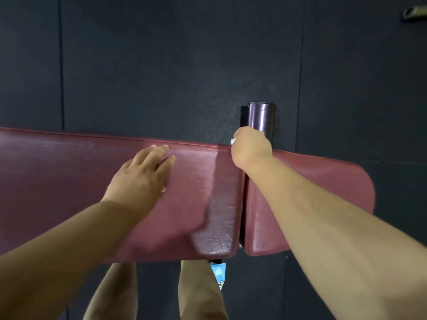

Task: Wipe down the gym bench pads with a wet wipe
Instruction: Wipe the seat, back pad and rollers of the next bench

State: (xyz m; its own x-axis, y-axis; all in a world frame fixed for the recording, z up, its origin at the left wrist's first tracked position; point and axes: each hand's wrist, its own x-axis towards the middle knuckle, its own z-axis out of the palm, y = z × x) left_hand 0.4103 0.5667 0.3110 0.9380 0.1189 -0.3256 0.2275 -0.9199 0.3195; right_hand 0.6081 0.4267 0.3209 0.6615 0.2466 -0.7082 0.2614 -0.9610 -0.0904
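A maroon gym bench runs across the view in two pads: a long back pad (pixel 69 172) on the left and a shorter seat pad (pixel 323 179) on the right, with a narrow gap between them. My left hand (pixel 141 176) rests flat on the long pad, fingers straight. My right hand (pixel 250 147) is at the far edge near the gap, fingers curled round a white wet wipe (pixel 233 141), of which only a small corner shows. A darker wet streak (pixel 219 215) runs across the long pad beside the gap.
A dark cylindrical roller pad (pixel 261 116) sticks out behind the bench near my right hand. Dark rubber floor mats (pixel 161 65) surround the bench. My legs (pixel 201 292) stand at the near edge, with a blue-and-white packet (pixel 219 273) beside them. A metal fitting (pixel 414 13) lies top right.
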